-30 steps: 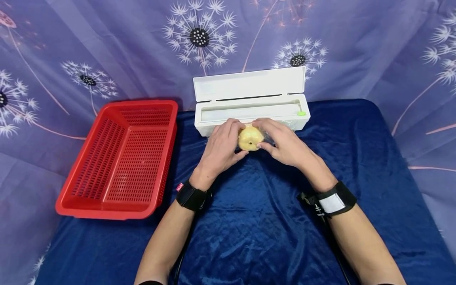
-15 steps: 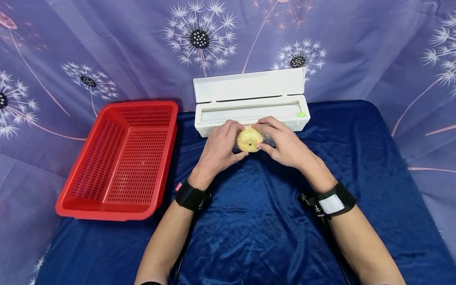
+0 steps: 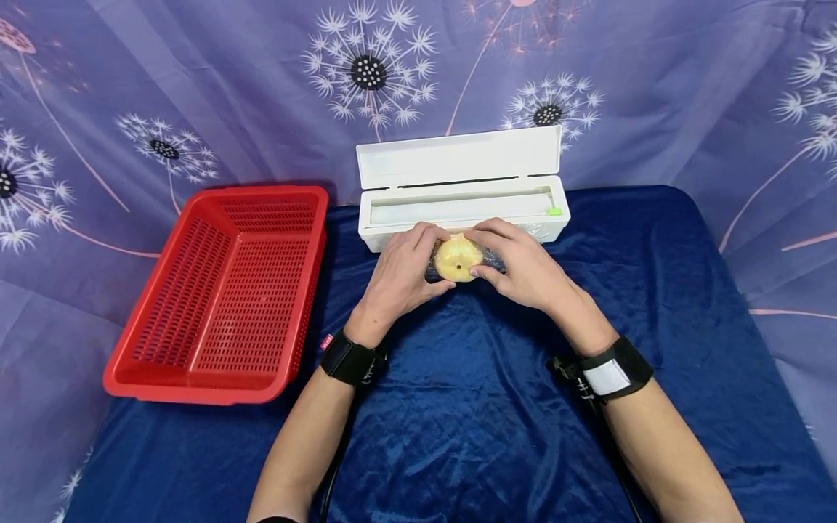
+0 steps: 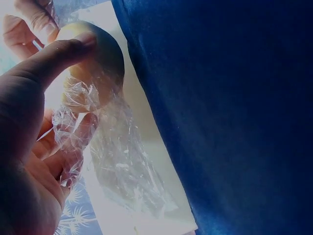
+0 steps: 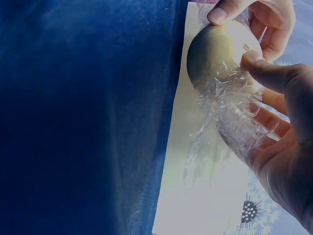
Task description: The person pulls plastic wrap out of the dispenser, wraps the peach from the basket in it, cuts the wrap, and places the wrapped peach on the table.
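Note:
A round yellow fruit [image 3: 458, 259] with a small dark spot on its near side is held between both hands, just in front of the white box [image 3: 464, 229]. My left hand [image 3: 408, 269] grips its left side, thumb on the near surface. On the other side my right hand [image 3: 519, 263] grips it, with its thumb [image 5: 253, 59] pressed near the dark spot. Clear cling film [image 4: 129, 161] lies crumpled against the fruit and trails out sideways. More bunched film [image 5: 239, 122] shows between the fruit and the right fingers. Parts of the fingers are hidden behind the fruit.
Inside the white box, whose lid [image 3: 461, 156] stands raised, lies a pale roll [image 3: 458, 209]; a green tab [image 3: 554, 211] sits at its right end. A red perforated basket [image 3: 288, 396] stands at the left on the blue cloth [image 3: 451, 436]. A patterned curtain [image 3: 261, 65] hangs behind.
Both hands keep their hold on the fruit, which has come very slightly nearer and tilted a little. Crumpled film beside it shows more clearly. The box and basket stay in place.

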A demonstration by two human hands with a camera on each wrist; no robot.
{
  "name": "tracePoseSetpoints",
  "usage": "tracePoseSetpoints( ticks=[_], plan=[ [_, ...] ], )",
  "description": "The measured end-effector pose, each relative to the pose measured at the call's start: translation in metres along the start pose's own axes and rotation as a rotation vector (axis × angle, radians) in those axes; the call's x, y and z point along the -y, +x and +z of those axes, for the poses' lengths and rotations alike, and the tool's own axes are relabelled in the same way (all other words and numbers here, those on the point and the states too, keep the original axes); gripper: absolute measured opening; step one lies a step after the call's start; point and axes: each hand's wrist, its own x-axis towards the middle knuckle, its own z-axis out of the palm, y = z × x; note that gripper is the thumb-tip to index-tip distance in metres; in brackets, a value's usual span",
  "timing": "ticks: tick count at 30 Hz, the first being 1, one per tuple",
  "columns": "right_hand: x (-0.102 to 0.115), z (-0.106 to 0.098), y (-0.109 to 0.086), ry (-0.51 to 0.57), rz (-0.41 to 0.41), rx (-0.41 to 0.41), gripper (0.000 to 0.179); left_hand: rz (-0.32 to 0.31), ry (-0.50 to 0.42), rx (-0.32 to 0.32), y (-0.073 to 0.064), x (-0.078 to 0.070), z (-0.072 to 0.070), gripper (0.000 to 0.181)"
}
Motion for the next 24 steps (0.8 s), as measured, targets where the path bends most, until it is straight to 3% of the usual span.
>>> tracePoseSetpoints(
  ticks=[15,24],
  plan=[
    [-0.0017,0.002,0.0001,0.034,0.03,-0.015,0.046,-0.04,-0.069,0.051,-0.0012,0.0012,-0.0027,0.078],
    [-0.0022,0.0029,-0.0004,0.037,0.001,-0.023,0.043,-0.066,-0.095,0.078,-0.0003,0.0028,-0.0021,0.077]
  ],
)
